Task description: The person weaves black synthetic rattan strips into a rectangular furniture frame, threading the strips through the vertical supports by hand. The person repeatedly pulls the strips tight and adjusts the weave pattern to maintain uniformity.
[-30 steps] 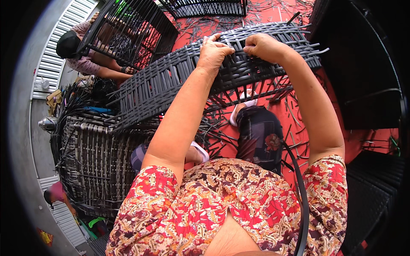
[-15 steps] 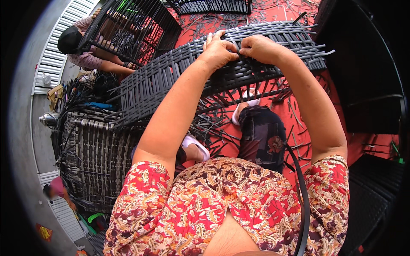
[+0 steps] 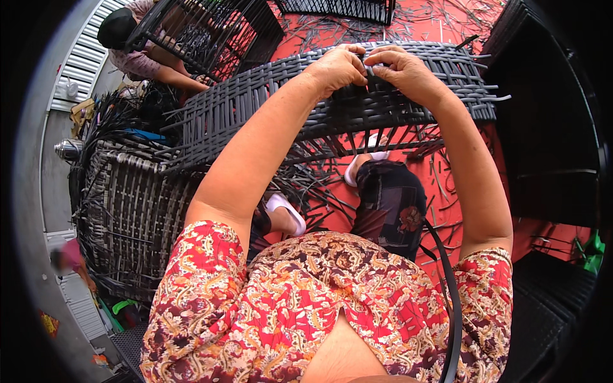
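Observation:
A long curved panel of dark grey woven plastic strips (image 3: pixel 255 96) stretches across in front of me, with loose strip ends at its right side. Over its middle, my left hand (image 3: pixel 341 69) is closed, thumb and fingers pinching a dark weaving strip. Close beside it, my right hand (image 3: pixel 405 73) has its thumb and bent fingers pinched on the strip too. The strip mostly disappears between the fingertips against the dark weave. Below the panel's near edge, upright frame bars and gaps show the red floor (image 3: pixel 332 191).
To the left stands a grey-brown woven piece (image 3: pixel 137 217) with a heap of loose strips (image 3: pixel 108 127) behind it. A co-worker (image 3: pixel 137 48) sits at a black frame (image 3: pixel 223 38) at the far left. Dark stacked panels (image 3: pixel 552 127) line the right. Strip scraps litter the floor.
Both hands have lifted slightly off the weave and come closer together, fingertips now nearly meeting. The view has shifted a little, so the panel sits farther right.

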`<state>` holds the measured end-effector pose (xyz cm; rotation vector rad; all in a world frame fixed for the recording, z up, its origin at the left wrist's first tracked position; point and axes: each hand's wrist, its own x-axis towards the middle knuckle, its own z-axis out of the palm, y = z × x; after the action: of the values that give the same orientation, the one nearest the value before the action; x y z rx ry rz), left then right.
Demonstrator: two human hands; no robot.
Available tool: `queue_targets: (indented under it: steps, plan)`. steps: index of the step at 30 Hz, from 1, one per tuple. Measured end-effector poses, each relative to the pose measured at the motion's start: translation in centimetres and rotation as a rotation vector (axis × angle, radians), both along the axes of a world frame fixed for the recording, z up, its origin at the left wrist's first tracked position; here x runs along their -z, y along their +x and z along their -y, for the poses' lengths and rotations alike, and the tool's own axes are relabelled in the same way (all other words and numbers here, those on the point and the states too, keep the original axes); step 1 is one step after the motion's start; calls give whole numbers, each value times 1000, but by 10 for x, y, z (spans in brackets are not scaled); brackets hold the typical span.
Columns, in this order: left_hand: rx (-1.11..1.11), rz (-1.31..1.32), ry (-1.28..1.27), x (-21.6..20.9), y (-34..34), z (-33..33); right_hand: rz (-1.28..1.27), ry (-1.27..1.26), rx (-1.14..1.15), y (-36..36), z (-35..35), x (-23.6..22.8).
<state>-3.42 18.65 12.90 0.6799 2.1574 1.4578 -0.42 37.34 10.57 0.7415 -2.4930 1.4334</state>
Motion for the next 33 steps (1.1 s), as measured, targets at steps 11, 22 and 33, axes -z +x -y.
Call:
queue_targets:
  steps: [11, 22, 33]
  plan:
    - [35, -248, -201, -24, 2, 23, 75, 308, -80, -1, 19, -18]
    - [-428, -319, -282, 23, -14, 38, 276, -164, 65, -3, 26, 8]
    - [-471, -420, -862, 13, -6, 6, 194, -156, 122, 3, 31, 10]
